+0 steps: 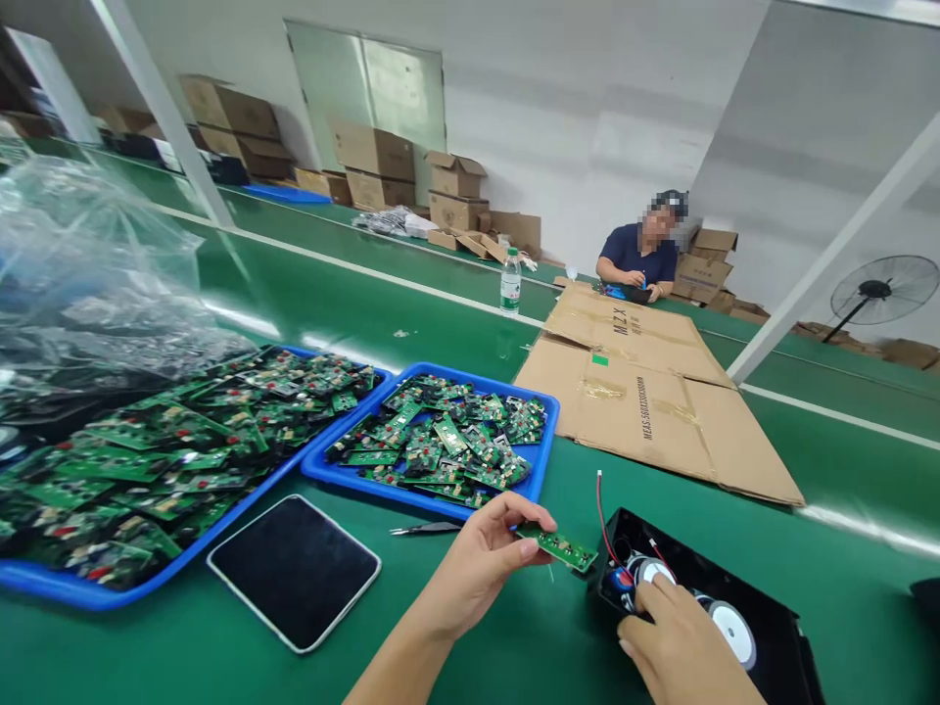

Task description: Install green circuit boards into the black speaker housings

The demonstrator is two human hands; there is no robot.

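Note:
My left hand [477,563] pinches a small green circuit board [559,547] by its near end and holds it just left of a black speaker housing [764,627]. My right hand [680,651] rests on that housing, fingers curled over its near part beside a round white speaker [734,632]. Red wires [603,524] rise from the housing's left corner. A small blue tray [540,460] heaped with green boards lies just beyond my left hand.
A larger blue tray [95,597] of boards and a clear plastic bag [80,264] are at left. A dark tablet [294,570] and tweezers [426,529] lie on the green table. Flattened cardboard [646,392], a water bottle [510,281] and a seated person [638,259] are farther back.

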